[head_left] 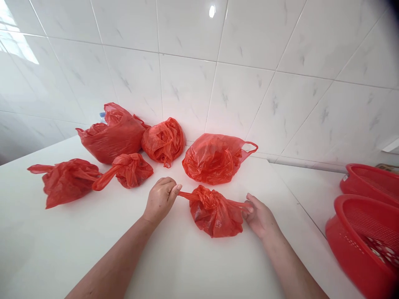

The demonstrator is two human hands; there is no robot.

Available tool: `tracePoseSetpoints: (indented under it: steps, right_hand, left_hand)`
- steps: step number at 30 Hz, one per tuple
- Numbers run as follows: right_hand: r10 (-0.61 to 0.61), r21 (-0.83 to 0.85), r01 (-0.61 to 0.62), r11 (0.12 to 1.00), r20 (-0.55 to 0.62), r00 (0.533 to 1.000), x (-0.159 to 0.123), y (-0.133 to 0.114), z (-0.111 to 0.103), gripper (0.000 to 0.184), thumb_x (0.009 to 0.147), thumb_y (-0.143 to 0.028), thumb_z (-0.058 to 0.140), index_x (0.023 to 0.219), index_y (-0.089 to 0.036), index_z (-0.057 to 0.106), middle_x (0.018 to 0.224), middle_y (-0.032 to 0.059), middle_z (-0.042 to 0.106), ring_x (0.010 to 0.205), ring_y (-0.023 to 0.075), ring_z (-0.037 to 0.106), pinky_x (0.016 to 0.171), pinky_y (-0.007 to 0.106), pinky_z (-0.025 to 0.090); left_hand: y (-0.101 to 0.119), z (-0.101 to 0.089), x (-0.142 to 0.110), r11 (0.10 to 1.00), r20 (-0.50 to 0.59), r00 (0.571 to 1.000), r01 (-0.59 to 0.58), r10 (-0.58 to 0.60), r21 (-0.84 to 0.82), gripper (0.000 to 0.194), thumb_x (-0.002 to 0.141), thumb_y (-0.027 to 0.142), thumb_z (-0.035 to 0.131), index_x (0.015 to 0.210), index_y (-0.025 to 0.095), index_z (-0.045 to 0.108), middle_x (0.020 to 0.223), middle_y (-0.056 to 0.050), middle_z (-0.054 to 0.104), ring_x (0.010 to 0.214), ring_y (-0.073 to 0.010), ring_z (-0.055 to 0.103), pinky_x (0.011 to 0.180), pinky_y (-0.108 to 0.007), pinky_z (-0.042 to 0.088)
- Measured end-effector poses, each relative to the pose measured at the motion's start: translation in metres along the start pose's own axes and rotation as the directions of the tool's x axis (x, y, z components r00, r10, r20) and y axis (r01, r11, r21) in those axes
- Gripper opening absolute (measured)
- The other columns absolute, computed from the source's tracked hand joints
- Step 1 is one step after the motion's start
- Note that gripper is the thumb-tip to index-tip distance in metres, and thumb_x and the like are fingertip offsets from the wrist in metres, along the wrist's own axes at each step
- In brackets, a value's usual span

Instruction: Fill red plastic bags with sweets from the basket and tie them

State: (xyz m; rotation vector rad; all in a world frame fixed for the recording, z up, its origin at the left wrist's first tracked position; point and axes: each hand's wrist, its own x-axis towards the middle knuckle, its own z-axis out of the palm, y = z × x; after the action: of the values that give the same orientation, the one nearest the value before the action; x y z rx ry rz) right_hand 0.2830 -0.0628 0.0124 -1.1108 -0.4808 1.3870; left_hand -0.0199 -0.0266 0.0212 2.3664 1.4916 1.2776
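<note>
In front of me on the white table (174, 265) lies a small red plastic bag (216, 218), gathered and knotted at its top. My left hand (161, 198) is closed around one of its handles, stretched out to the left. The other handle is pinched in the fingers of my right hand (260, 216), drawn out to the right. Something dark shows faintly through the thin plastic, too dim to name. Just behind it rests another red plastic bag (215, 160), slack, with one handle loop standing out to the right.
To the left sit a large red bag (114, 139), a crumpled round bag (164, 141) and two smaller knotted bags (71, 180). Red plastic baskets (352, 241) stand at the right edge. A tiled wall (190, 87) closes off the back.
</note>
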Motion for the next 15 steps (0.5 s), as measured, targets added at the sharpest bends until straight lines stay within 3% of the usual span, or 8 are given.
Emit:
tracePoseSetpoints:
  steps: [15]
  right_hand:
    - [-0.070, -0.094, 0.073, 0.993, 0.034, 0.997, -0.0043, 0.0020, 0.0029, 0.034, 0.070, -0.039, 0.071, 0.064, -0.021, 0.042, 0.046, -0.0090, 0.029, 0.046, 0.0080, 0.034, 0.044, 0.021, 0.035]
  left_hand:
    - [-0.0005, -0.0034, 0.0008, 1.000, -0.043, 0.999, 0.021, -0.021, 0.019, 0.039, 0.092, 0.033, 0.039, 0.057, 0.018, 0.046, 0.072, -0.003, 0.056, 0.071, -0.0158, 0.050, 0.067, -0.028, 0.040]
